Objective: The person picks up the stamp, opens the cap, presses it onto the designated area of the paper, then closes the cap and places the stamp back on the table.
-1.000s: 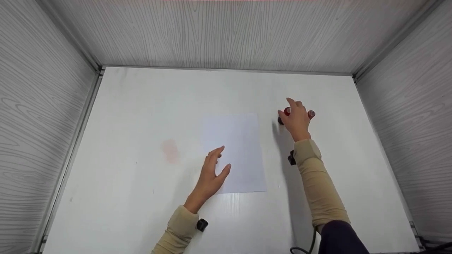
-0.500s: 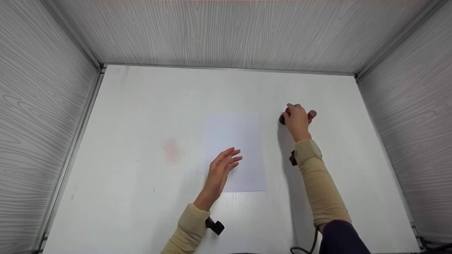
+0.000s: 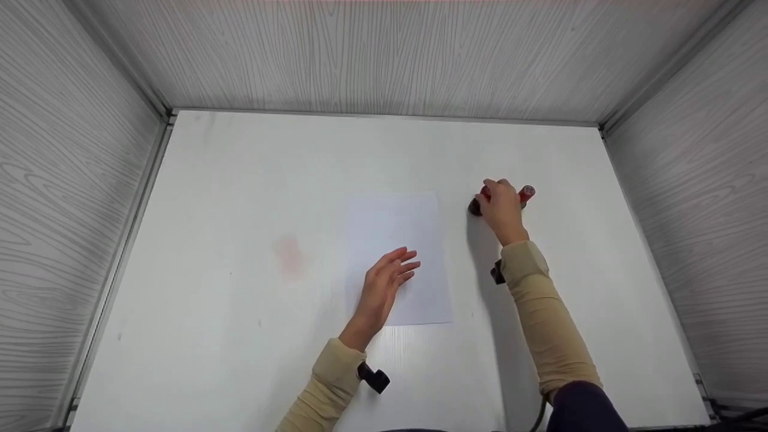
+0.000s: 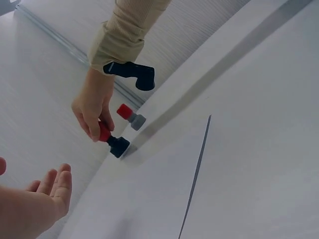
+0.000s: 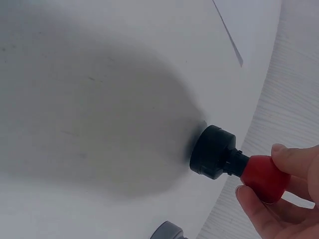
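Observation:
At the right of the table, my right hand [image 3: 503, 207] pinches the red handle of a round stamp [image 5: 213, 152] between thumb and fingers. The stamp has a black base, which is tilted with its face close over the table in the right wrist view. Beside that hand stands a second stamp [image 4: 131, 116] with a red handle and a grey base, partly hidden by the hand in the head view. My left hand [image 3: 384, 285] holds nothing; its fingers are relaxed above a white sheet of paper [image 3: 396, 225] in the middle of the table.
Grey wood-grain panels [image 3: 384, 60] enclose the white table [image 3: 270, 168] at the back and both sides. A faint pink smudge [image 3: 290, 257] marks the tabletop left of the paper. A dark cable [image 3: 539, 415] runs by the right sleeve.
My right fingers, spread around the red handle before, have closed on it, and the stamp's base has shifted slightly. My left hand has moved right over the paper and turned, its fingers drawing together.

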The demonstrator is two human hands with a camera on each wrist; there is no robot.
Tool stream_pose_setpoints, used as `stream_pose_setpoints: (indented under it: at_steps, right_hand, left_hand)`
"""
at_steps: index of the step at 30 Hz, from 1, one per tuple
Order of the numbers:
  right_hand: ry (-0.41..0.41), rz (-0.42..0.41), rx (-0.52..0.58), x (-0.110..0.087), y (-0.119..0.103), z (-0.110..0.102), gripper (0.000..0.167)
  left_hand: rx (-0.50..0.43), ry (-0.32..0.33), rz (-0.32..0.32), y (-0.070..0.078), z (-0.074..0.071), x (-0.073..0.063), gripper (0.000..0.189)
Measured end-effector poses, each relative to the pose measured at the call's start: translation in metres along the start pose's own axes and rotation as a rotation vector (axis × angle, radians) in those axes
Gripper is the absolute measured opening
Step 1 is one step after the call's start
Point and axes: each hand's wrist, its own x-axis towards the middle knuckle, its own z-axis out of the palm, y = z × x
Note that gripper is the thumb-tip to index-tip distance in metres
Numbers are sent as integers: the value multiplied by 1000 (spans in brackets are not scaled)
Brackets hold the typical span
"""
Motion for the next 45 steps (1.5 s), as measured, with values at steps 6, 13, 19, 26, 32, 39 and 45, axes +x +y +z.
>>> stream_pose_setpoints:
  at_steps: [6, 13, 19, 26, 32, 39, 45]
  right_hand:
    - [11, -31, 25, -10, -21, -8, 31]
    - [13, -121, 65, -27, -55, -24, 32]
    - [9, -173, 93, -41, -83, -34, 33]
    - [-25, -261, 142, -63, -114, -35, 33]
    - [-69, -310, 158, -79, -129, -34, 32]
    - [-81, -374, 141, -93, -138, -34, 31]
    - [-75, -389, 146, -98, -141, -32, 30]
  left_hand:
    - [-80, 14, -44, -6, 4, 13, 42]
    - [-170, 66, -16, -18, 9, 33, 47]
    - [-310, 81, -38, -29, 16, 48, 49]
    - [-497, 3, -37, -36, 20, 55, 51]
    - [-484, -57, -9, -36, 20, 51, 50]
    - [-491, -49, 19, -38, 20, 47, 44]
    - [-497, -30, 26, -40, 18, 42, 41]
